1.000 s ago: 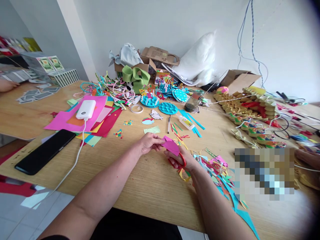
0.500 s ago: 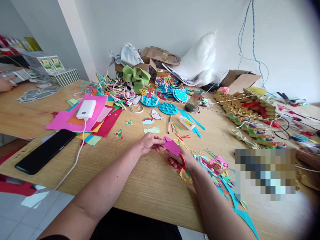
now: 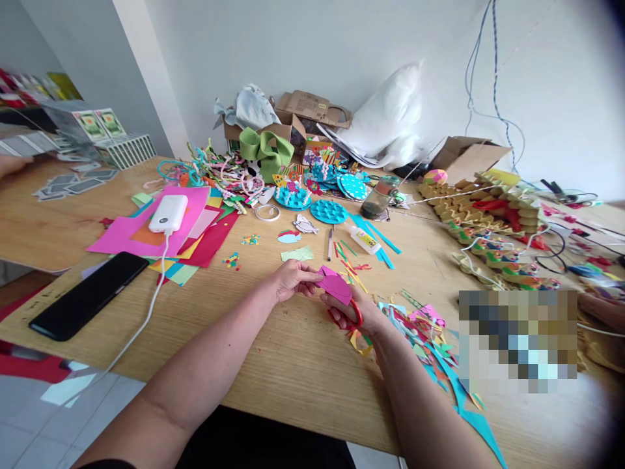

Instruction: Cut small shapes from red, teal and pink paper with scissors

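Observation:
Between the fingers of my left hand (image 3: 295,279) is the left edge of a small magenta paper piece (image 3: 334,286) with a curved line on it. My right hand (image 3: 347,314) is closed round red-handled scissors (image 3: 359,315), held under and against the right side of the paper. The paper hides the blades. Just beyond my hands lie a pale green paper scrap (image 3: 297,253), a paper fish with a red top (image 3: 289,236), a white fish cutout (image 3: 305,224), a pen (image 3: 331,242) and a glue bottle (image 3: 364,240).
Colourful paper scraps (image 3: 430,339) spread right of my right forearm. To the left are a black phone (image 3: 90,296), a white power bank (image 3: 168,213) on coloured sheets, and its cable. Egg cartons (image 3: 488,215) stand right. Other people's hands show at both edges.
My hands, the magenta paper and the scissors look almost unmoved. At the far left, the other person's hand and the grey stack it touches have shifted slightly.

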`<state>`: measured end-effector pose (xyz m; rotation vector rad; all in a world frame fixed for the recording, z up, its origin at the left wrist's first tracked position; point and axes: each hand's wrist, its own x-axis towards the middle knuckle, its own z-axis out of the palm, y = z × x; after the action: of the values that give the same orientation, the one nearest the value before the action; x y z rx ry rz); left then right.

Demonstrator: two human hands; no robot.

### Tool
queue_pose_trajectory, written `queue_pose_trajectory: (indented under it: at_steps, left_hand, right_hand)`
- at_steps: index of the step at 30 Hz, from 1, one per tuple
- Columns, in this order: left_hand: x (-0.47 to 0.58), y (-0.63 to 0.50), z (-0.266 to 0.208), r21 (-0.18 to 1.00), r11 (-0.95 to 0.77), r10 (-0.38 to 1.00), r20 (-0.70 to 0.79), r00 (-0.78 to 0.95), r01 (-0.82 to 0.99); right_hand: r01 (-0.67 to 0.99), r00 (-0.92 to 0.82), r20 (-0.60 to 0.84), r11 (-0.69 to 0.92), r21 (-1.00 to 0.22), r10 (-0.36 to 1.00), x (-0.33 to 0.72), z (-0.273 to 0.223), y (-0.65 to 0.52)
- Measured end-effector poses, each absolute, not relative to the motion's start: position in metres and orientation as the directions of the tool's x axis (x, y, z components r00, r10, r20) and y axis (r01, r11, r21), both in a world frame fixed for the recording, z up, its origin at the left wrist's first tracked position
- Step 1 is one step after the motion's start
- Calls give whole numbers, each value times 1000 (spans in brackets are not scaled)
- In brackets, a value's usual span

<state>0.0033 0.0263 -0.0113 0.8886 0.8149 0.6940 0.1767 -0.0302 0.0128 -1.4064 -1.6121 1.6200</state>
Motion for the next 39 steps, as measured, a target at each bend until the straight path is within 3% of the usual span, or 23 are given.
queue_pose_trajectory:
  at_steps: [13, 39]
  left_hand:
    - [3, 25, -10, 874, 447, 803, -299, 516, -189]
    - [3, 26, -11, 867, 461, 802, -317, 507, -187]
  right_hand:
    - [370, -324, -433, -308, -876, 841, 176, 15, -29]
    - [354, -319, -399, -283, -892, 860, 181, 3, -27]
